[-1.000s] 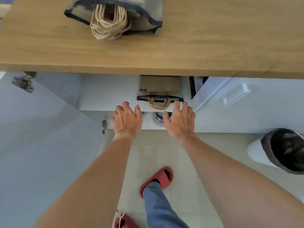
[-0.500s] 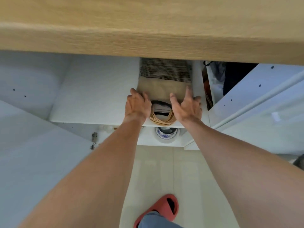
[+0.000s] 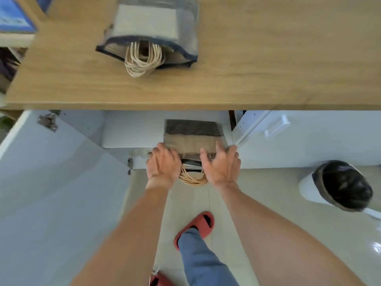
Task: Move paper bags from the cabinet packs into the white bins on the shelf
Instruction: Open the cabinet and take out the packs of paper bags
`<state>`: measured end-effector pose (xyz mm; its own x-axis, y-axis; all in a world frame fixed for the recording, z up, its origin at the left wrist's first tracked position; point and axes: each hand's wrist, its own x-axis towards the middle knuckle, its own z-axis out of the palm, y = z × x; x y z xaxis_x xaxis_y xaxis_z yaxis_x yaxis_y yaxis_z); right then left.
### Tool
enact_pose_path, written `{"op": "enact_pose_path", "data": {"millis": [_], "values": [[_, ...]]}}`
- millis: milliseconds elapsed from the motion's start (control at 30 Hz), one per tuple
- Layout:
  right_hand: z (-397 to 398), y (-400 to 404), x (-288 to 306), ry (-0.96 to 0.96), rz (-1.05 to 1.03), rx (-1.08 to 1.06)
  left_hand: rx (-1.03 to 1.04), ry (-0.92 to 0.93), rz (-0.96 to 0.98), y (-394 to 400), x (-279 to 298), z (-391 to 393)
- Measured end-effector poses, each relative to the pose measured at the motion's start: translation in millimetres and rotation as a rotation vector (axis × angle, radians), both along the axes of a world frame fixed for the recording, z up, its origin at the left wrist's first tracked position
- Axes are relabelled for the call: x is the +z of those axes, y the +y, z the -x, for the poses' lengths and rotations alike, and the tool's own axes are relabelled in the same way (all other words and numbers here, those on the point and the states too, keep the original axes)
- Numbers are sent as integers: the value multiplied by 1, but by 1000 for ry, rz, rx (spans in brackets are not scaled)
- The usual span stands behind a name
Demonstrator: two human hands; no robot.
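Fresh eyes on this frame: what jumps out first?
Both hands, left hand and right hand, flank a pack of brown paper bags at the front edge of the open cabinet's white shelf, its rope handles hanging over the edge. A second pack lies on the wooden countertop above, handles spilling toward the camera. Lower down, a red slipper stands on the tiled floor.

cabinet pack: brown paper bags, flat on white shelf, handles hanging forward | countertop pack: lying flat
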<state>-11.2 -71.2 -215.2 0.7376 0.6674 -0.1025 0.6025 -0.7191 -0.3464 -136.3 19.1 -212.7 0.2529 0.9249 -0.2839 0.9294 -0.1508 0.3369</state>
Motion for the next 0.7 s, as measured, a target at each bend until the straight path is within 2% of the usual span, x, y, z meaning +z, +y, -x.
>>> {"op": "enact_pose_path", "data": {"millis": [200, 333, 700], "values": [[56, -52, 72, -35, -21, -17, 34, -73, -64, -58, 85, 55], [88, -84, 108, -26, -120, -52, 23, -131, -111, -87, 123, 85], [118, -129, 172, -103, -363, -61, 50, -334, -281, -137, 187, 120]]}}
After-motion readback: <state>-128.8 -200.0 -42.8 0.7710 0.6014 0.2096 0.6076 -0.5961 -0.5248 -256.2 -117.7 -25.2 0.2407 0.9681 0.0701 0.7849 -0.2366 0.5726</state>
